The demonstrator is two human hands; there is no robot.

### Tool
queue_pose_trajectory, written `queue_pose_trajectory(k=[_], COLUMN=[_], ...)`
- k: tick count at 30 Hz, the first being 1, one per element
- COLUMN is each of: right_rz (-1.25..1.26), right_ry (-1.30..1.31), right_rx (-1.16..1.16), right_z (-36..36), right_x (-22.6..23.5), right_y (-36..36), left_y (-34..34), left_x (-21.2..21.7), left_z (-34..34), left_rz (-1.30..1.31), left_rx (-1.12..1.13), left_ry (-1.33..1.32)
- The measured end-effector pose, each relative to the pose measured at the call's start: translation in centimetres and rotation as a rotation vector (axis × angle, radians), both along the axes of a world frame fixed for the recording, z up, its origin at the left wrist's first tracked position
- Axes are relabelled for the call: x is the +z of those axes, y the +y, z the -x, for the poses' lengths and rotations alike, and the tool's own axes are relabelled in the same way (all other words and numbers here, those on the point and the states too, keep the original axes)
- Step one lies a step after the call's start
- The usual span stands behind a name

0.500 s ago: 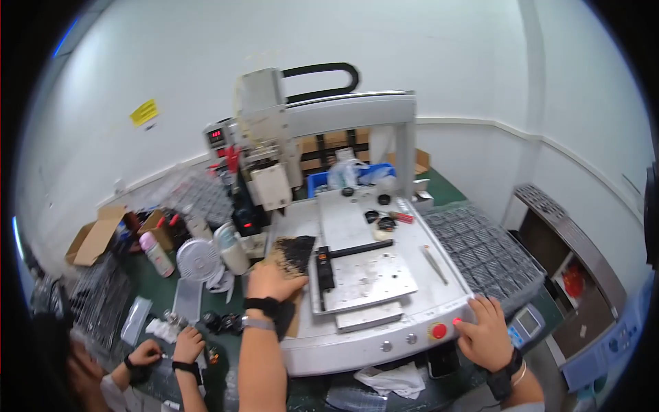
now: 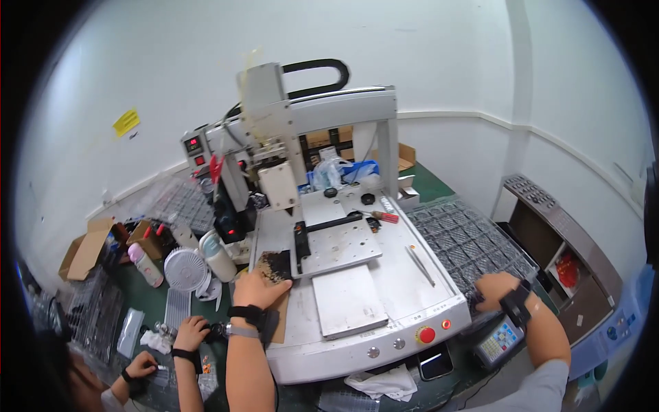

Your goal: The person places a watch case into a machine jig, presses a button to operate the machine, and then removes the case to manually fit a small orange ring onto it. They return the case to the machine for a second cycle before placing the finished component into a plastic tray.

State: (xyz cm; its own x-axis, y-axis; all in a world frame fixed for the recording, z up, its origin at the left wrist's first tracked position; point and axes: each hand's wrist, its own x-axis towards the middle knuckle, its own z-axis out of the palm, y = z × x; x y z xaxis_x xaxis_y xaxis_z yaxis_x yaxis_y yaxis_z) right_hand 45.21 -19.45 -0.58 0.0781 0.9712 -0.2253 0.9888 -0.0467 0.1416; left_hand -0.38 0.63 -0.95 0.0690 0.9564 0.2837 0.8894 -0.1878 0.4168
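Machine (image 2: pixel 395 288) sits in front of me, white, with a metal plate (image 2: pixel 340 252) over its bed, black block (image 2: pixel 302 240) at the plate's left edge. Left hand (image 2: pixel 258 290) rests on a brown pad (image 2: pixel 276 266) with black stains, on the bed's left side; thumb sticks out toward the plate, other fingers foreshortened, can't tell if they clamp anything. Right hand (image 2: pixel 497 291) is off the machine, at the near edge of the clear plastic trays (image 2: pixel 460 237); fingers point left, tips unclear, can't tell if they grip. Keypad box (image 2: pixel 500 341) just below that hand. Red button (image 2: pixel 427 335) on the front panel, phone (image 2: pixel 436 362) beneath it. Tweezers (image 2: pixel 420 266) lie on the bed, right side; red-handled screwdriver (image 2: pixel 386 217) further back. Co-worker's hands (image 2: pixel 191 333) at my left, near a white fan (image 2: pixel 185 269).
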Motion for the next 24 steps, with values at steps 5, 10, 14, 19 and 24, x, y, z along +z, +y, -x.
queue_pose_trajectory(k=[5,10,14,19,24], right_rz=[-0.097,-0.251,-0.401,-0.68,-0.897], right_ry=[0.198,0.165,0.414,0.576,0.908], right_rx=[0.006,0.015,0.087,0.188,-0.015], right_z=[-1.8,-4.3,-6.6,-7.3,-11.0], right_x=[-0.5,-1.4,2.5,7.0,7.8], right_y=[-4.8,-5.3,-4.8,-3.2,-1.0], left_y=[-0.4,-0.1,-0.3,-0.9,-0.2], left_x=[0.6,1.0,0.8,1.5,0.1], left_z=[-1.3,1.2,1.7,0.2,0.1], left_rz=[-0.049,0.111,0.14,0.131,0.062], left_rx=[-0.11,-0.147,-0.107,-0.097,-0.143], left_ry=[0.102,-0.013,-0.136,-0.041,0.002])
